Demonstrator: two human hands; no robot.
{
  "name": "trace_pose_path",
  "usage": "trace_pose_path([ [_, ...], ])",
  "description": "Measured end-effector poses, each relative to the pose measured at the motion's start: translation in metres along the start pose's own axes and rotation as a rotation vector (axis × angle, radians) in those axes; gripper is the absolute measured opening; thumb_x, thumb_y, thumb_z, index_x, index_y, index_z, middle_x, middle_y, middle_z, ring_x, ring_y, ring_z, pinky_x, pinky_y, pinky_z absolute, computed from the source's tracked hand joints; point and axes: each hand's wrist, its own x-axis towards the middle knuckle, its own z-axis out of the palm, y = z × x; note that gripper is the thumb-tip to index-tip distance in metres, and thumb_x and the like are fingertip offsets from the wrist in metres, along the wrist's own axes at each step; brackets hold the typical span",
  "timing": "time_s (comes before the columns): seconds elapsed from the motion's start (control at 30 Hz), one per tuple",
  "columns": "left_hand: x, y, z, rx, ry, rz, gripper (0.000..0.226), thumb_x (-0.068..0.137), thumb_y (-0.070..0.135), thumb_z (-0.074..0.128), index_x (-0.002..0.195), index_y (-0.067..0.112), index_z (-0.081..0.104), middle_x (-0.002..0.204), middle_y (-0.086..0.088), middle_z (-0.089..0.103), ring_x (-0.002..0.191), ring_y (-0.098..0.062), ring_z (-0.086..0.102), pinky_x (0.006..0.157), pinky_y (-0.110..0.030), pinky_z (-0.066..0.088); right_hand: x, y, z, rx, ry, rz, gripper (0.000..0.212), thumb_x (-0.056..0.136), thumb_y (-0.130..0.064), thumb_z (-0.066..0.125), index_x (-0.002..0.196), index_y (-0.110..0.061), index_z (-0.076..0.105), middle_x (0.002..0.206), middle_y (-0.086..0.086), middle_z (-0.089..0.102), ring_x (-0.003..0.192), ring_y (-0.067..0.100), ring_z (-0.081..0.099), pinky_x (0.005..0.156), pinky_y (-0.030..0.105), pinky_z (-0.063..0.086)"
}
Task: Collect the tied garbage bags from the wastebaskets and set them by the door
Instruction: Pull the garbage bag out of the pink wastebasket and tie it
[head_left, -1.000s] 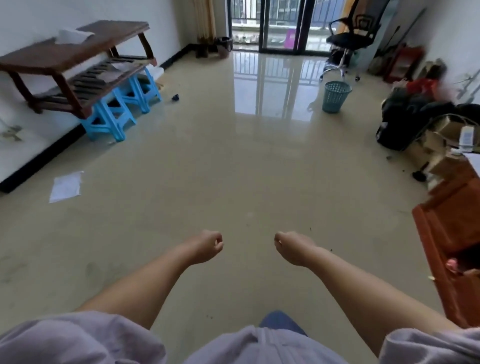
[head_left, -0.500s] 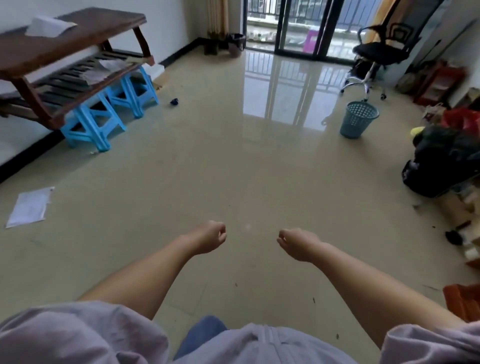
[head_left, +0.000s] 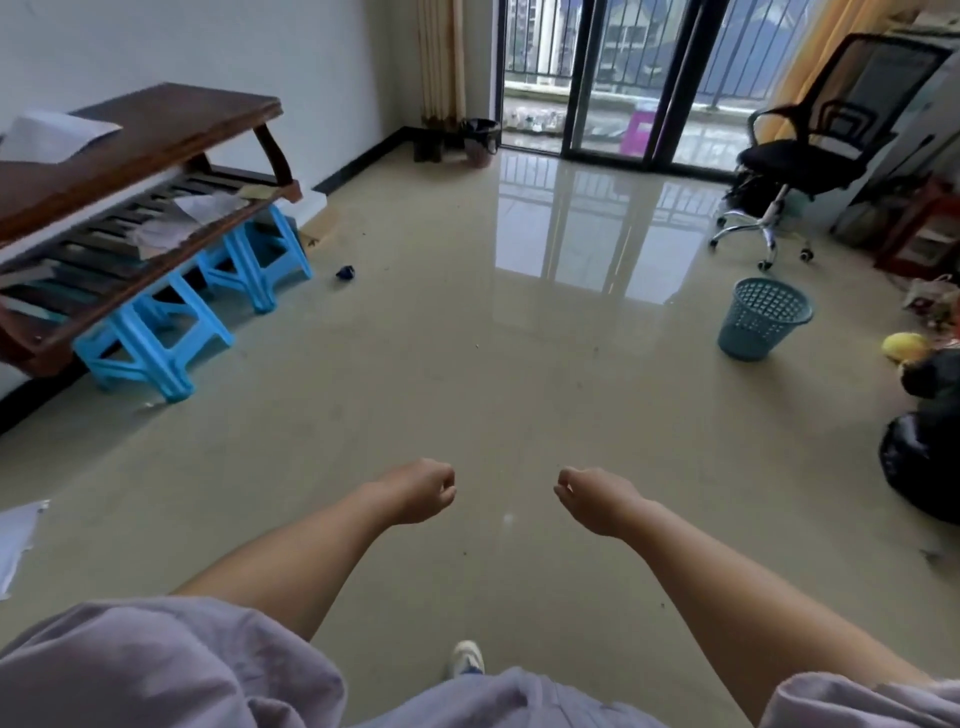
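Head view: left hand (head_left: 418, 491) and right hand (head_left: 592, 499) loosely curled, empty; teal wastebasket (head_left: 763, 319) looks bagless, risking a wasted trip.

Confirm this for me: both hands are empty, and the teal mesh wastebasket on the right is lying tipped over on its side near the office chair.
One detail is off. In the head view the teal mesh wastebasket stands upright on the floor, not tipped over. The rest holds: it sits on the right, near the office chair, and the left hand and right hand hold nothing, fingers loosely curled.
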Motion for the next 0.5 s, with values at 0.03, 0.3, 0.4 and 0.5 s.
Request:
trace_pose_path([
  [0.03,0.022,-0.006,-0.017,-0.003,-0.003,0.008,0.029,0.096,0.031,0.041,0.108,0.013,0.06,0.118,-0.011,0.062,0.104,-0.03,0.059,0.085,-0.033,0.047,0.019,0.005,-0.013,0.024,0.005,0.016,0.035,0.101,-0.028,0.028,0.119,-0.008,0.05,0.121,0.014,0.059,0.109,0.033,0.057,0.082,0.036,0.046],
  [0.3,0.193,-0.03,-0.113,0.001,-0.025,0.048,0.029,0.095,0.031,0.041,0.108,0.013,0.061,0.119,-0.012,0.062,0.104,-0.031,0.059,0.083,-0.032,0.046,0.181,0.042,-0.098,0.086,-0.023,0.058,0.038,0.101,-0.034,0.028,0.121,-0.01,0.05,0.124,0.013,0.058,0.112,0.032,0.056,0.082,0.035,0.045],
  [0.4,0.267,-0.04,-0.147,0.014,-0.002,0.044,0.03,0.096,0.03,0.041,0.11,0.012,0.06,0.12,-0.012,0.062,0.106,-0.03,0.059,0.083,-0.031,0.045,0.255,0.059,-0.134,0.078,-0.013,0.041,0.039,0.101,-0.035,0.028,0.123,-0.011,0.049,0.125,0.014,0.058,0.112,0.033,0.057,0.084,0.036,0.046],
  [0.5,0.342,-0.045,-0.187,0.024,0.017,0.019,0.031,0.097,0.03,0.04,0.112,0.013,0.06,0.122,-0.011,0.062,0.109,-0.029,0.058,0.083,-0.03,0.043,0.329,0.085,-0.175,0.022,-0.009,-0.006,0.037,0.101,-0.033,0.028,0.122,-0.01,0.048,0.124,0.014,0.058,0.111,0.033,0.056,0.087,0.038,0.047],
])
